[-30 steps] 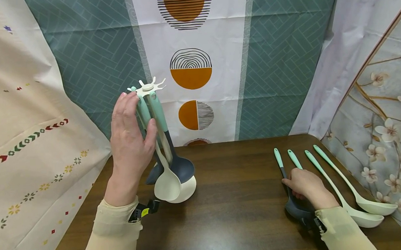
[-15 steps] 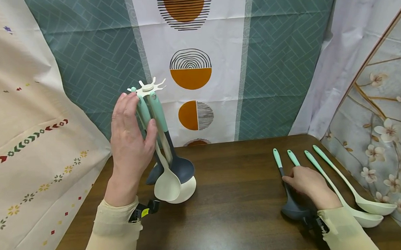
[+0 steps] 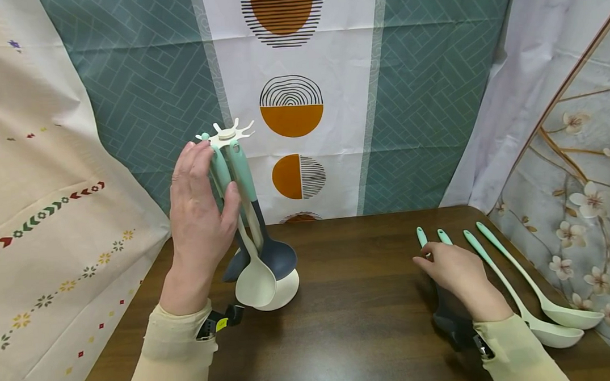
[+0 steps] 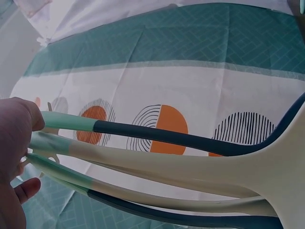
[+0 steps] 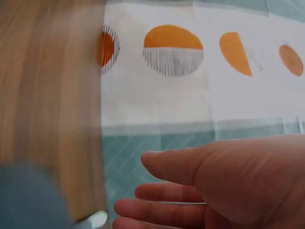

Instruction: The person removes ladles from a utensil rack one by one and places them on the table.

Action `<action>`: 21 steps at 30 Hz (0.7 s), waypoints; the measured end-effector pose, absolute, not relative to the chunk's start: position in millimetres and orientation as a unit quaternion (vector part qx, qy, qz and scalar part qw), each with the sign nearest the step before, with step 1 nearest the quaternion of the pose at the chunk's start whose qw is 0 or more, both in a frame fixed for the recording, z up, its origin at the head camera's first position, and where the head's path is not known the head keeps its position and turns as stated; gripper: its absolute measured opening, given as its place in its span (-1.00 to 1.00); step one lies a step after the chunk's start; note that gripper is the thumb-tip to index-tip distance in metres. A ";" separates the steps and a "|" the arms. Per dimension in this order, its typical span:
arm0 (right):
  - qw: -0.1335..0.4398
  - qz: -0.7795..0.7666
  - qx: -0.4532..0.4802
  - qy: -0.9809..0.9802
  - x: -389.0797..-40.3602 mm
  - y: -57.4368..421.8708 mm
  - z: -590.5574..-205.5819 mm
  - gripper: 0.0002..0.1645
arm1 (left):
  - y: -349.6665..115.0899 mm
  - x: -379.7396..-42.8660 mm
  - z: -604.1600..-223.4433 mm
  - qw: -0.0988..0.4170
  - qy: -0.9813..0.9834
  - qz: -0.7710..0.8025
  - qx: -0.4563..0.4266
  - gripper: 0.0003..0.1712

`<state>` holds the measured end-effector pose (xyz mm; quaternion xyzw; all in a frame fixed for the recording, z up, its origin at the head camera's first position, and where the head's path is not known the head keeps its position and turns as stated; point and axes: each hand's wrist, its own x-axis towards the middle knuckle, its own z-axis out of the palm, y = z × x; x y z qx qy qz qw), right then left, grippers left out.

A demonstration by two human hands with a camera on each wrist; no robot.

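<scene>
My left hand stands upright beside a white utensil stand, its thumb close to the mint handles. Several utensils hang there, among them a cream spoon and a dark blue ladle. The left wrist view shows the mint handles by the fingers; any contact there is hard to judge. My right hand hovers over a dark utensil at the right, hiding most of its shaft. In the right wrist view, thumb and fingers are extended with nothing between them.
Another mint handle shows behind the right hand. Two cream ladles with mint handles lie along the right side of the wooden table. Patterned cloths hang behind and at both sides.
My right hand, which was down at the dark utensil, has risen and shifted away toward the handle ends, with fingers extended. The utensil turned slightly. My left hand has stayed in place.
</scene>
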<state>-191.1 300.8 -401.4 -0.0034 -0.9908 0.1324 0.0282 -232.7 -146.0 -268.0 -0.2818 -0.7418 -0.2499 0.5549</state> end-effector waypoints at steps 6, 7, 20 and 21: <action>0.051 0.135 0.018 -0.989 -191.7 277.1 -393.9 -0.53 | -146.0 -231.8 -267.9 0.553 -0.745 -0.249 -0.278 -0.37; 0.054 0.136 0.022 -0.989 -192.1 273.4 -393.2 -0.54 | -145.9 -231.9 -268.0 0.553 -0.745 -0.249 -0.278 -0.37; 0.101 0.163 0.069 -0.979 -197.8 225.0 -384.7 -0.69 | -147.3 -226.1 -266.3 0.552 -0.764 -0.222 -0.251 -0.35; 0.103 0.164 0.071 -0.979 -198.4 221.7 -384.1 -0.70 | -147.2 -225.5 -266.0 0.550 -0.765 -0.221 -0.251 -0.35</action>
